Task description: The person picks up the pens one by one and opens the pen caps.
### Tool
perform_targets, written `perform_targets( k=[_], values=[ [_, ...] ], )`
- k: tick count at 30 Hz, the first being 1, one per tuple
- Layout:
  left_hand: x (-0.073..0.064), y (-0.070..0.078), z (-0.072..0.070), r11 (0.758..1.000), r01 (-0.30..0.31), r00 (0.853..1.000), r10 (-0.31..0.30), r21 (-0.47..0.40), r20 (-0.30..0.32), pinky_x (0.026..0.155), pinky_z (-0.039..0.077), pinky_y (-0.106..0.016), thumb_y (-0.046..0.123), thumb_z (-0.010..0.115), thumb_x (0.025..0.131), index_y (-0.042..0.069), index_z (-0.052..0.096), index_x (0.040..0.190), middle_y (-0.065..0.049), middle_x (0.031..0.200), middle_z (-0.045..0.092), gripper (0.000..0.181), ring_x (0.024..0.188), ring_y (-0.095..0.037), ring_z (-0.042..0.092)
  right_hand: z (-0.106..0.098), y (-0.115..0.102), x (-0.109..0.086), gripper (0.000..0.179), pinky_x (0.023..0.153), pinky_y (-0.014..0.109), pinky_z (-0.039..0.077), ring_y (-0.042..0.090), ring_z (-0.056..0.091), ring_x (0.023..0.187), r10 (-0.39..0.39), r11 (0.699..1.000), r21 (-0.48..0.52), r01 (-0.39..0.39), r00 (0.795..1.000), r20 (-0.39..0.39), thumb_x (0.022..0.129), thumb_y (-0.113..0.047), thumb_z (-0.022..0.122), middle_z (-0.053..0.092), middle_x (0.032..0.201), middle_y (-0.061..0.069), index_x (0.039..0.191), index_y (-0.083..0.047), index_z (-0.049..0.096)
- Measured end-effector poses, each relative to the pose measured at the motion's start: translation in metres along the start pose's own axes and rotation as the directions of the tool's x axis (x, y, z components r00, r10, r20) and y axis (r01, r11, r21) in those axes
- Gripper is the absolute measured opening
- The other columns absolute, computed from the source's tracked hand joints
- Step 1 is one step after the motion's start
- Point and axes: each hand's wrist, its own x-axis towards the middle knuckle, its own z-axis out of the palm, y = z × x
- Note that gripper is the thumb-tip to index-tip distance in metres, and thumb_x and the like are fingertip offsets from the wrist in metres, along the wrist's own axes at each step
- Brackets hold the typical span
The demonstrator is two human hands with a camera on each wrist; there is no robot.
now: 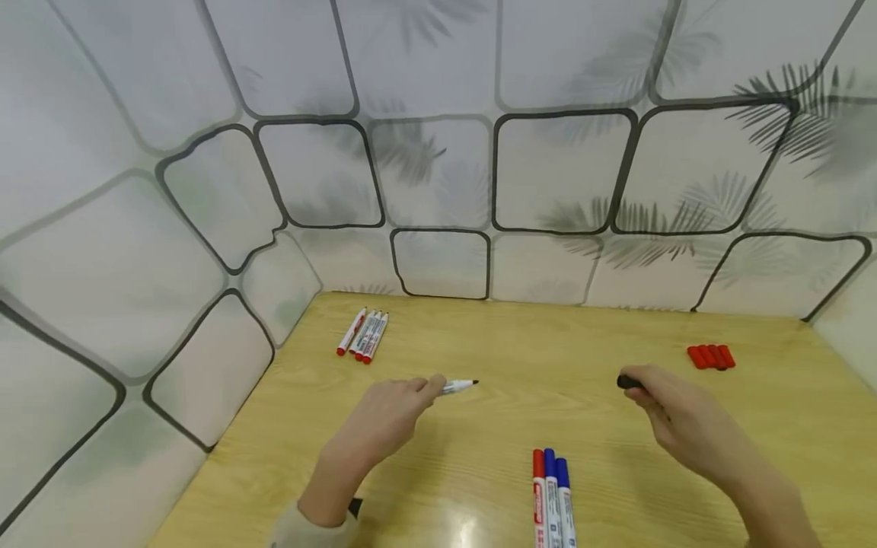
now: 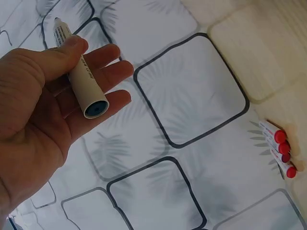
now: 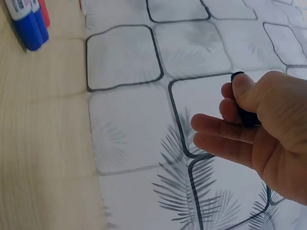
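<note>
My left hand (image 1: 384, 426) pinches a white marker (image 1: 459, 387) whose bare dark tip points right. In the left wrist view this marker (image 2: 87, 88) lies between thumb and fingers, its round end toward the camera. Over the right side of the table, my right hand (image 1: 695, 430) holds a black marker cap (image 1: 626, 381) apart from the marker. Seen from the right wrist, the cap (image 3: 248, 118) sits between thumb and index finger, while the lower fingers extend loosely. Part of the cap is hidden behind the thumb.
Several uncapped white markers with red ends (image 1: 371, 336) lie side by side at the back left of the wooden table (image 1: 507, 342). Several red caps (image 1: 711, 356) lie in a row at the back right. Near the front are a red-capped marker (image 1: 539, 495) and two blue-capped markers (image 1: 552, 495).
</note>
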Motion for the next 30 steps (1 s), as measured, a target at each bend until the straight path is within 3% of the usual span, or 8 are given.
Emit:
perform_targets(
  k=[3, 8, 21, 30],
  values=[
    [0.003, -0.002, -0.003, 0.999, -0.018, 0.999, 0.017, -0.037, -0.030, 0.047, 0.038, -0.022, 0.004, 0.069, 0.091, 0.008, 0.055, 0.113, -0.003, 0.082, 0.066, 0.027, 0.053, -0.011, 0.046, -0.003, 0.001, 0.003, 0.014, 0.066, 0.018, 0.051, 0.005, 0.061, 0.078, 0.025, 1.000, -0.015, -0.024, 0.998, 0.058, 0.094, -0.006, 0.066, 0.066, 0.092, -0.005, 0.108, -0.005, 0.064],
    [0.004, -0.002, -0.004, 0.999, 0.037, 0.999, -0.037, -0.023, -0.005, 0.048, 0.042, -0.024, 0.003, 0.070, 0.090, 0.009, 0.058, 0.116, -0.005, 0.089, 0.070, 0.030, 0.057, -0.013, 0.055, 0.001, -0.010, 0.008, 0.025, 0.063, 0.027, 0.054, 0.005, 0.062, 0.077, 0.114, 0.993, -0.037, -0.110, 0.982, 0.152, 0.086, 0.000, 0.073, 0.066, 0.095, -0.005, 0.109, -0.008, 0.065],
    [0.005, -0.003, -0.004, 1.000, 0.018, 0.998, -0.019, -0.023, -0.056, 0.049, 0.045, -0.025, 0.010, 0.071, 0.091, 0.010, 0.059, 0.115, -0.004, 0.087, 0.069, 0.027, 0.057, -0.013, 0.056, 0.003, -0.014, 0.005, 0.028, 0.065, 0.033, 0.056, 0.008, 0.064, 0.077, 0.195, 0.980, -0.073, -0.184, 0.962, 0.189, 0.081, -0.011, 0.081, 0.065, 0.096, -0.006, 0.105, -0.012, 0.067],
    [0.002, -0.004, -0.008, 0.999, 0.015, 0.999, -0.016, -0.032, -0.048, 0.048, 0.043, -0.023, 0.012, 0.070, 0.092, 0.011, 0.059, 0.115, -0.004, 0.088, 0.068, 0.026, 0.056, -0.011, 0.052, 0.003, -0.018, 0.004, 0.027, 0.067, 0.036, 0.057, 0.012, 0.065, 0.080, 0.232, 0.972, -0.086, -0.218, 0.950, 0.207, 0.083, -0.012, 0.079, 0.065, 0.098, -0.004, 0.107, -0.011, 0.067]
  ],
)
